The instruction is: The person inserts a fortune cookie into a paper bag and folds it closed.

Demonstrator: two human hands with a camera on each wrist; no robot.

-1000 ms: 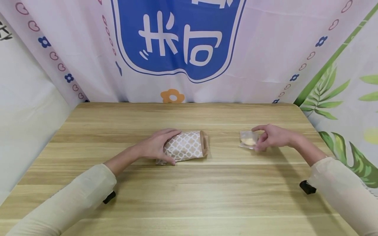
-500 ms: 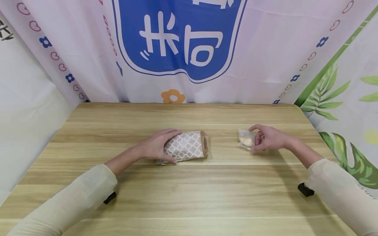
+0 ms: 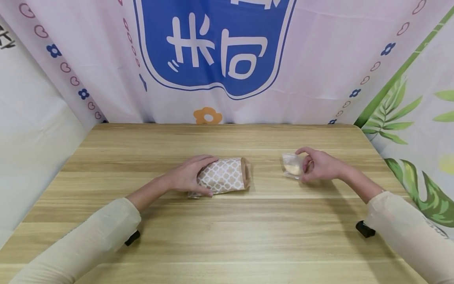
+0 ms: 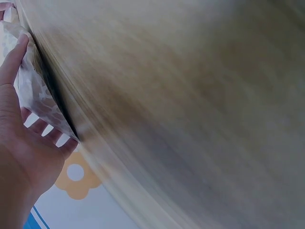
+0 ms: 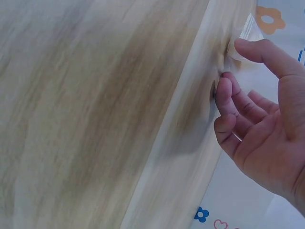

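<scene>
A tan paper bag (image 3: 225, 175) with a white lattice pattern lies flat on the table, its open-looking end facing right. My left hand (image 3: 186, 173) grips its left end, thumb along the near edge and fingers over the far edge. In the left wrist view the patterned bag (image 4: 40, 93) sits between thumb and fingers. To the right, my right hand (image 3: 320, 165) pinches the right side of a small clear packet (image 3: 291, 165) with something pale yellow inside. The right wrist view shows the thumb against the packet (image 5: 250, 31); part of it is hidden there.
The wooden table (image 3: 227, 236) reaches back to a printed curtain (image 3: 319, 59) with a blue emblem. A leafy printed cloth (image 3: 422, 157) hangs at the right and a white one (image 3: 32, 118) at the left. A gap separates bag and packet.
My right hand has moved slightly left with the clear packet, bringing it nearer the paper bag. The left hand and the bag have hardly moved.
</scene>
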